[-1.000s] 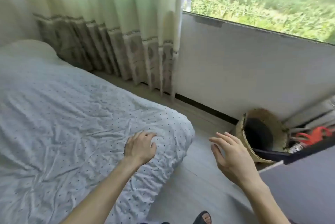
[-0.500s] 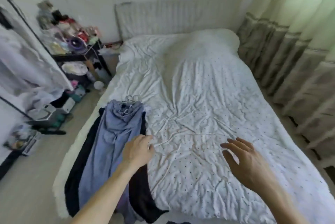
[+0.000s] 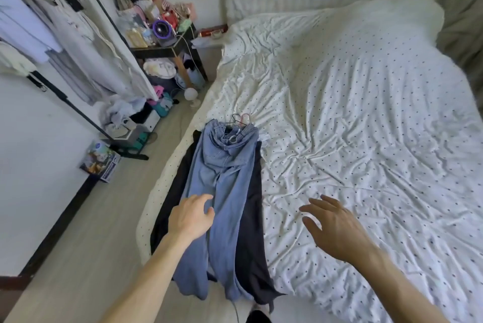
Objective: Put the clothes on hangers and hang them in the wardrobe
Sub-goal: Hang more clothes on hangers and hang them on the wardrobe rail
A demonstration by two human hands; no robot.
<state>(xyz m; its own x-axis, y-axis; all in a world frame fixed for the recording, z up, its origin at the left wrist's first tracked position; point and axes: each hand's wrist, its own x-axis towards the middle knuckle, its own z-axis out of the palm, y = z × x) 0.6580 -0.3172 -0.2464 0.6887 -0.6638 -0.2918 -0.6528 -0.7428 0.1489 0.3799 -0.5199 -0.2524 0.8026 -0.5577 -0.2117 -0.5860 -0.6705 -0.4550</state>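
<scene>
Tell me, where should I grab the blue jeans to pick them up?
Probably at the waistband, by the hanger hooks poking out there. The blue jeans lie flat on the bed, legs trailing off its near edge, so reach down from above and grip the hooks.

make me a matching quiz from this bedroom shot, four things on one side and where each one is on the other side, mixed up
Things:
1. jeans
2. black garment
3. right hand
4. purple fan

Places:
A. on the cluttered side table
B. open above the dotted sheet, holding nothing
C. spread flat under another garment
D. on top of the pile, hangers at the waistband

Pairs: 1-D, 2-C, 3-B, 4-A
</scene>
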